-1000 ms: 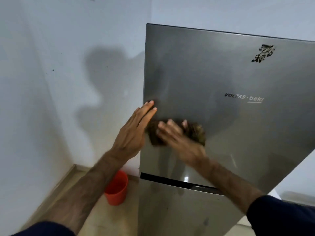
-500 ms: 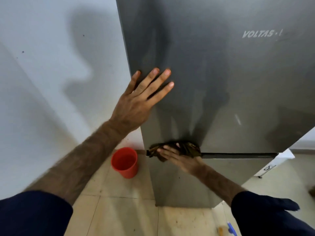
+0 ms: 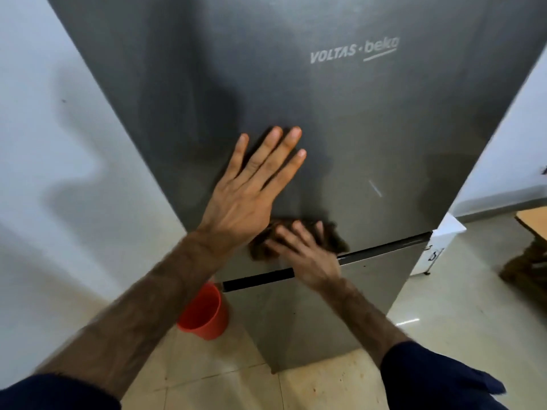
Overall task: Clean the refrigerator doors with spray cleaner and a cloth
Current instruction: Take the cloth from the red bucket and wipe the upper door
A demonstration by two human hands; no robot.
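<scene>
A grey steel refrigerator fills the head view; its upper door point(image 3: 340, 119) carries a brand logo, and a dark gap separates it from the lower door point(image 3: 340, 306). My left hand point(image 3: 251, 187) lies flat on the upper door, fingers spread, holding nothing. Just below it my right hand point(image 3: 305, 253) presses a dark brown cloth point(image 3: 334, 239) against the bottom edge of the upper door, above the gap. The cloth is blurred and partly hidden under my fingers. No spray bottle is in view.
A red plastic bucket point(image 3: 204, 315) stands on the tiled floor point(image 3: 213, 377) beside the refrigerator's left side, against the white wall point(image 3: 59, 173). To the right are a white box-like object point(image 3: 438, 247) and a wooden piece of furniture point(image 3: 529, 247).
My right hand carried the cloth down the upper door to its bottom edge and now a little to the right. My left hand stayed flat on the door. The view tilted down.
</scene>
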